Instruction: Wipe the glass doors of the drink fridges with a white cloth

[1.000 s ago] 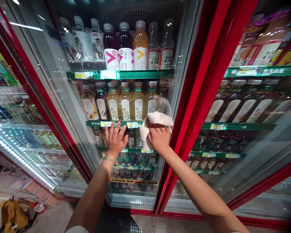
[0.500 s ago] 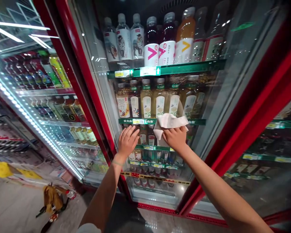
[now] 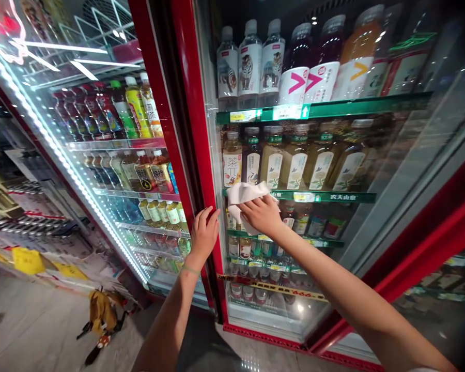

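A crumpled white cloth (image 3: 248, 192) lies against the glass door (image 3: 294, 310) of a drinks fridge. My right hand (image 3: 262, 216) presses it flat there, fingers spread over its lower part, near the left side of the pane. Further left, my left hand (image 3: 204, 233) rests on the red door frame (image 3: 196, 103) with its fingers stretched out, holding nothing. Behind the glass, bottles of tea (image 3: 296, 163) stand on the shelf just above the cloth. The cloth and right hand hide part of the green shelf edge (image 3: 352, 197).
A second lit fridge with rows of bottles (image 3: 139, 111) stands at the left. Another red frame (image 3: 418, 243) slants along the right. On the floor at lower left lies a brown bag (image 3: 101, 312) with straps. Yellow tags (image 3: 28, 260) hang by the left rack.
My right hand has slid the cloth leftward across the glass. My left hand has moved from the glass onto the red frame. The view has turned left.
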The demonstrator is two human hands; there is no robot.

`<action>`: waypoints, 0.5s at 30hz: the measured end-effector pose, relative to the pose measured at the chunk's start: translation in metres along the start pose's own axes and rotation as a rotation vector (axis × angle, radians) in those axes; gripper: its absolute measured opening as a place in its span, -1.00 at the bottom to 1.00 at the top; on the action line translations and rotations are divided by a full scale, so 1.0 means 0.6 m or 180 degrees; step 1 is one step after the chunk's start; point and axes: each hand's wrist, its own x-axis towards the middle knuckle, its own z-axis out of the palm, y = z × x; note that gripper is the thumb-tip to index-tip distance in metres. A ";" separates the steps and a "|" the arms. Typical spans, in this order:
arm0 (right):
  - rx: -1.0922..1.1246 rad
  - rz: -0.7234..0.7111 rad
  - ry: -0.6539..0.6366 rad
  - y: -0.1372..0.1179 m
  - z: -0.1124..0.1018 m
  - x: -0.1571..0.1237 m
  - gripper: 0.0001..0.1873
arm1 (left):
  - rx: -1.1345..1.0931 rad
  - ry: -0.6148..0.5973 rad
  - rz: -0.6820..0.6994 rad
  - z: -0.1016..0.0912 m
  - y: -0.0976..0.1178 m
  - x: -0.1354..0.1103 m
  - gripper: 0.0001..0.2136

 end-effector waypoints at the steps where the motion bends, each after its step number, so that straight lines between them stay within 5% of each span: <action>1: -0.0004 -0.0199 0.0015 -0.009 0.001 0.015 -0.66 | -0.0045 -0.0022 0.0021 -0.005 -0.008 -0.001 -0.58; 7: -0.0139 0.0200 0.0213 -0.053 0.021 0.054 -0.67 | -0.0196 -0.0104 0.0180 -0.018 -0.039 -0.004 -0.58; 15: 0.0443 0.0052 -0.0563 -0.090 0.072 -0.122 -0.76 | -0.0424 -0.0187 0.0287 -0.018 -0.058 -0.019 -0.59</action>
